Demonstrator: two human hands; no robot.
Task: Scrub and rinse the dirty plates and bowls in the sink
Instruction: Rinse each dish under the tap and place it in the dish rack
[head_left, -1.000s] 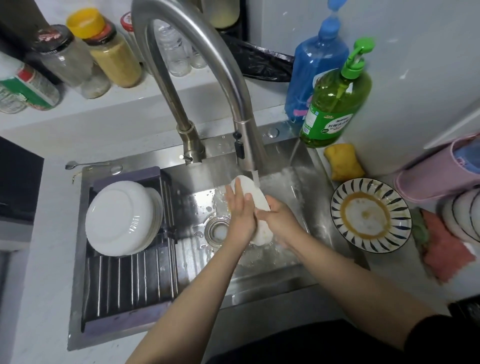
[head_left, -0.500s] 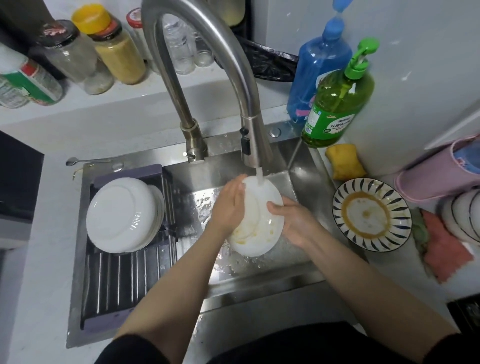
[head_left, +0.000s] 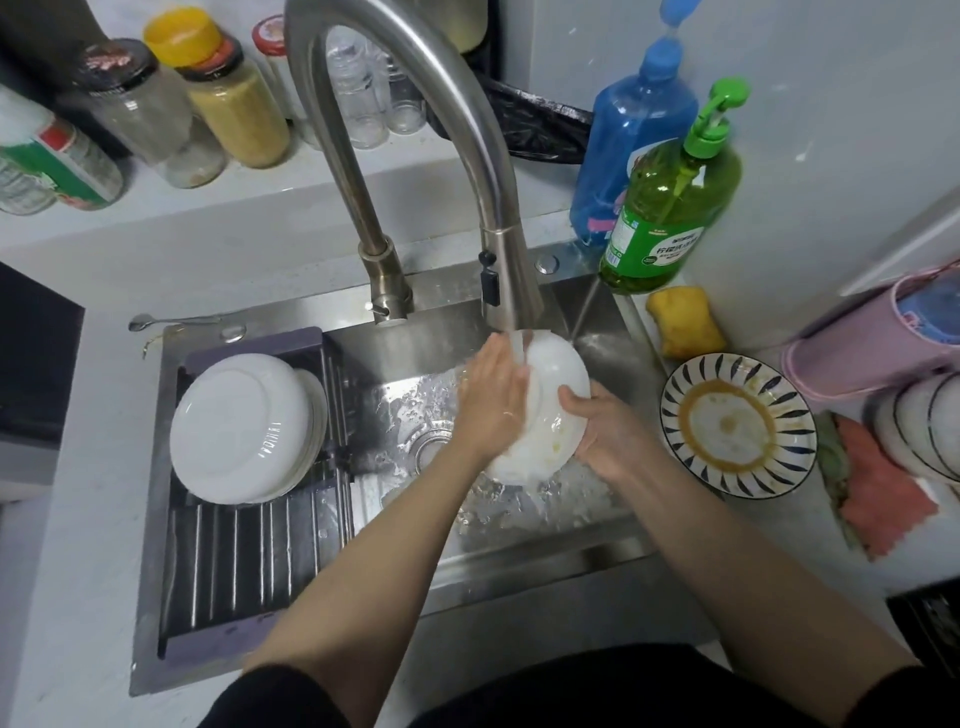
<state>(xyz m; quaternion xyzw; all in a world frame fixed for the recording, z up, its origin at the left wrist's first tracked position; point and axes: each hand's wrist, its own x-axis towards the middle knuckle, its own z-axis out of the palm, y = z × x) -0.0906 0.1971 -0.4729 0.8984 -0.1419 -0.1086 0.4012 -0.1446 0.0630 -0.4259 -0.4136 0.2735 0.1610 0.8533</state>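
Note:
A white plate (head_left: 550, 379) with yellowish smears stands tilted on edge under the running tap (head_left: 511, 291), over the steel sink (head_left: 410, 395). My right hand (head_left: 605, 434) grips its right rim, thumb on the face. My left hand (head_left: 493, 400) lies flat with straight fingers against the plate's left side, in the water stream. White washed dishes (head_left: 241, 428) lean upside down on the drying rack (head_left: 234, 551) at the sink's left. A dirty striped bowl (head_left: 737, 423) with brown residue sits on the counter to the right.
A yellow sponge (head_left: 683, 322), a green soap bottle (head_left: 670, 202) and a blue bottle (head_left: 631, 130) stand behind the sink at right. A pink cloth (head_left: 878, 493), striped bowls (head_left: 919, 428) and a pink container (head_left: 872, 338) crowd the right counter. Jars line the back shelf.
The plate has tipped more upright and moved slightly back under the stream. My left hand has slid over its left face; my right hand still holds the rim.

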